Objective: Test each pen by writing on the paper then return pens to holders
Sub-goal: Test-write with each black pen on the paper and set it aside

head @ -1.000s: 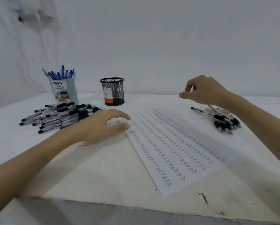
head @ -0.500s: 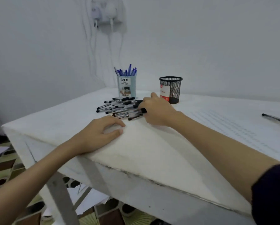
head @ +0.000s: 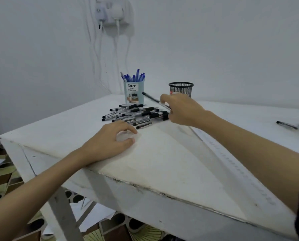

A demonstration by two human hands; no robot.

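Right hand point(head: 183, 110), half a second earlier pressed flat upon the heap of black-capped clear-barrelled pens point(head: 136, 114), now raised clear of it, with one slim black-tipped pen point(head: 151, 97) pinched between thumb and fingers. Pen tilted, dark tip pointing away up and to the left, just above the heap. Left hand point(head: 110, 141) unmoved from that earlier frame: resting on the white tabletop point(head: 171, 162), fingers loosely curled, holding nothing.

Heap lying directly ahead of the left hand and just left of the right. Pale blue cardboard holder of blue-capped pens point(head: 134, 92) standing beyond the heap; black wire-mesh cup point(head: 180, 89) standing just behind the right hand, partly hidden by it. White sheet of ruled paper with rows of marks point(head: 232, 162) lying under and to the right of the right forearm. Second small cluster of dark pens point(head: 294, 126) well apart, far right.

Judged light, stiff and smooth, hence apt to roll or slip; best taken at the dark grip section near the tip, ready for writing. Neighbouring pens easily disturbed when drawn from a loose heap.
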